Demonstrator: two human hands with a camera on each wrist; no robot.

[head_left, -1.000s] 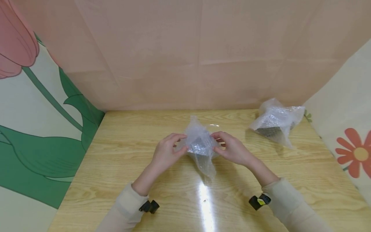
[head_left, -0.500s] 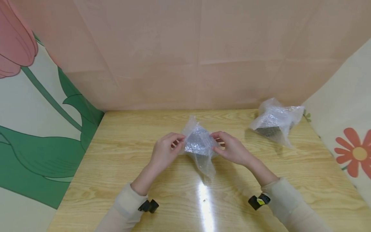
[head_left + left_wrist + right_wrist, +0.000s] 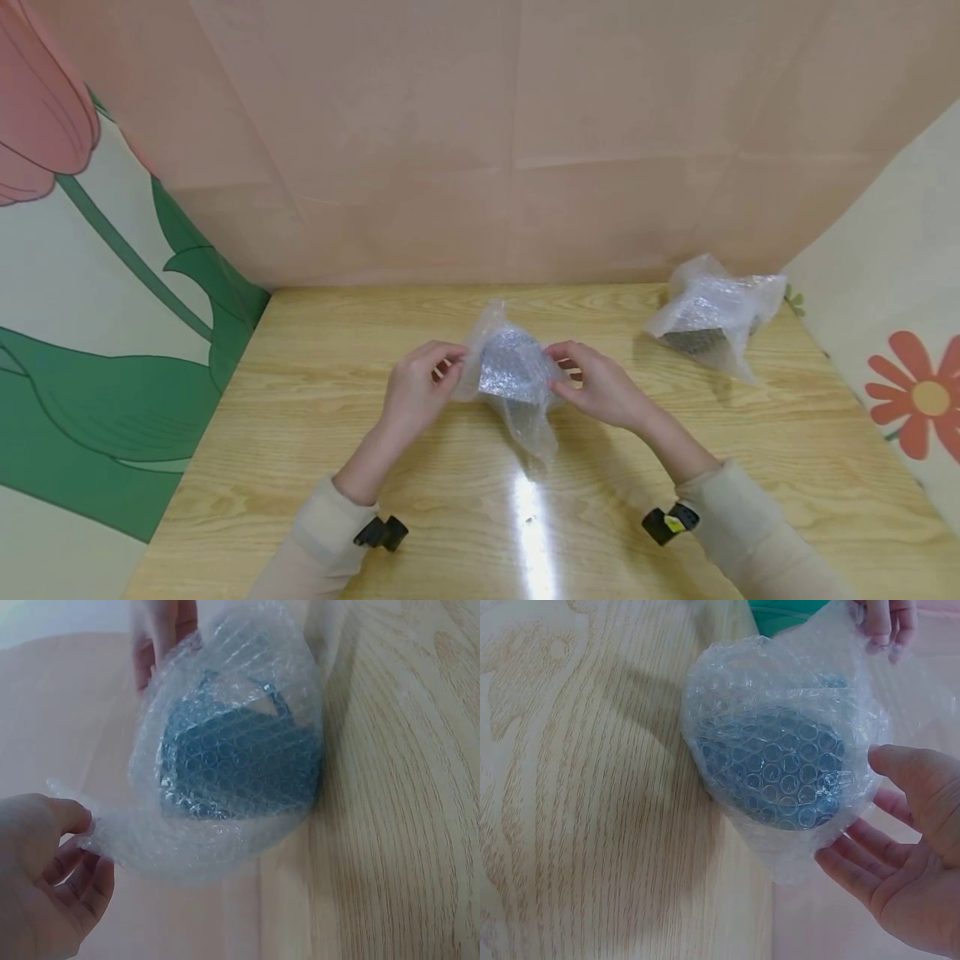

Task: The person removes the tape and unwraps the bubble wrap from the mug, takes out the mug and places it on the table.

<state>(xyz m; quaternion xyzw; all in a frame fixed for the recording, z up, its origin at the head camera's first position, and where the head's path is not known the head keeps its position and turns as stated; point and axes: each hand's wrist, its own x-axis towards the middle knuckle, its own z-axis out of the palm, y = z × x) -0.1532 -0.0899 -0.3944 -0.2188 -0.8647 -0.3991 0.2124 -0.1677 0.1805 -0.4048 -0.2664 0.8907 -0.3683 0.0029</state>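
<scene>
Pinching an edge of the bubble wrap (image 3: 517,375) on the table (image 3: 322,333), head view: left hand (image 3: 420,383); right hand (image 3: 597,386) grips the opposite side. Left wrist: dark object (image 3: 240,761) inside wrap, flap (image 3: 146,840) in left fingers. Right wrist: thumb (image 3: 915,771) and fingers (image 3: 859,866) on wrap.

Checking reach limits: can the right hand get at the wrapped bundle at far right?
Probably yes: only tabletop shows between the right hand and the far bundle, but its grip on the middle bundle would need releasing.

Text: none legible | labels, brands: none legible | numbers, signs: none legible
</scene>
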